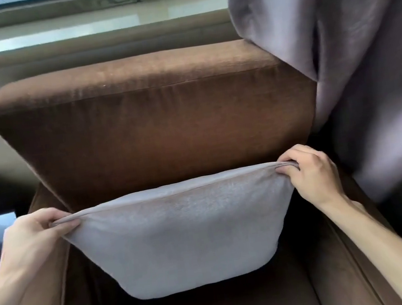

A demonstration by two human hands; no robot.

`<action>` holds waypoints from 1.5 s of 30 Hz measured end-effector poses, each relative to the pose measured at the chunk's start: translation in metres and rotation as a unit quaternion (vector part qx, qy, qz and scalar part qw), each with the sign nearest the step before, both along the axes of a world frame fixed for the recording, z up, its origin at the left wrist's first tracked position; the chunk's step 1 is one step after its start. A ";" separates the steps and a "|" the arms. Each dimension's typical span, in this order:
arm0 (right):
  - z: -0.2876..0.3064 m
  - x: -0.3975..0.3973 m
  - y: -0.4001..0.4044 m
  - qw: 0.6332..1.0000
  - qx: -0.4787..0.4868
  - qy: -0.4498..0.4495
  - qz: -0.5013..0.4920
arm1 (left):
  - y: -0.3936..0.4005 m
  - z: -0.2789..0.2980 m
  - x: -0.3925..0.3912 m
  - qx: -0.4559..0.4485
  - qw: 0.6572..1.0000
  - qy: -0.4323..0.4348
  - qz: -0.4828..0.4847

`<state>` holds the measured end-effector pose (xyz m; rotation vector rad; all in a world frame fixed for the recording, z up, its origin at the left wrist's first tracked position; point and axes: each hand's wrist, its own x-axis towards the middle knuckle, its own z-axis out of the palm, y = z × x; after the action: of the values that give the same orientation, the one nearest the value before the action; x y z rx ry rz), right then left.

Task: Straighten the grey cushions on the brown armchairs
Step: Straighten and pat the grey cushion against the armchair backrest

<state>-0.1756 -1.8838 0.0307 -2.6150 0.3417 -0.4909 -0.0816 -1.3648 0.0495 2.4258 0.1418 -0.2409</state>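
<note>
Two bare hands hold a grey cushion (pixel 180 232) upright against the back of a brown armchair (pixel 154 122).

The armchair stands before a window sill (pixel 74 28), with a grey curtain (pixel 348 54) hanging over its back right corner. The left hand (pixel 29 237) and right hand (pixel 313 175) each have fingers (pixel 287 170) pinching one top corner of the cushion, whose lower edge hangs above the seat, between the armrests.

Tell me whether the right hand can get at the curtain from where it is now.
Probably yes. The curtain hangs just beside and above the right hand, with nothing between them. But that hand is pinching the cushion corner, so it would need to release its grip first.
</note>
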 end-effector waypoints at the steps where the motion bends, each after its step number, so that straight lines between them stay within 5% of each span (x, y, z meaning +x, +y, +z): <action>1: -0.002 0.001 -0.002 0.999 0.044 -0.004 0.001 | 0.011 -0.013 0.000 -0.010 1.000 0.005 0.002; 5: -0.026 -0.017 -0.015 0.949 0.313 0.034 0.004 | -0.043 0.012 -0.006 0.060 0.996 -0.053 -0.049; 7: -0.044 -0.032 -0.021 0.867 0.498 0.029 -0.008 | -0.104 0.033 -0.004 0.092 0.987 -0.104 -0.076; 9: -0.073 -0.044 -0.021 0.784 0.618 0.037 -0.047 | -0.170 0.043 -0.010 0.023 0.981 -0.137 -0.138; 12: -0.132 -0.060 -0.013 0.804 0.566 0.162 -0.081 | -0.267 0.044 -0.025 -0.036 0.961 -0.072 -0.266; 16: -0.201 -0.075 0.000 0.835 0.391 0.387 0.013 | -0.357 0.018 -0.032 0.124 0.895 -0.026 -0.427; 19: -0.227 -0.080 0.011 0.818 0.414 0.398 0.028 | -0.395 0.000 -0.041 0.208 0.853 -0.034 -0.477; 22: -0.263 -0.085 0.015 0.825 0.460 0.326 -0.036 | -0.405 -0.001 -0.036 0.204 0.867 -0.126 -0.437; 28: -0.266 -0.093 0.020 0.869 0.239 0.428 -0.068 | -0.396 0.004 -0.031 0.123 0.899 -0.164 -0.388; 32: -0.263 -0.089 0.009 0.864 0.325 0.381 -0.045 | -0.392 -0.001 -0.029 0.104 0.897 -0.147 -0.403; 36: -0.205 -0.090 0.001 0.890 0.358 0.261 -0.110 | -0.357 -0.014 -0.053 0.111 0.880 -0.266 -0.376; 41: -0.083 -0.098 0.051 0.970 0.158 -0.155 -0.100 | -0.247 -0.057 -0.105 0.178 0.862 -0.431 -0.198; 45: -0.059 -0.071 0.138 0.967 -0.011 -0.207 0.148 | -0.205 -0.095 -0.123 0.239 0.854 -0.411 -0.210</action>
<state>-0.2462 -1.7457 -0.0285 -2.4414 -0.1884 -0.9105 -0.2042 -1.5696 -0.0459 2.7895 -0.8051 0.7376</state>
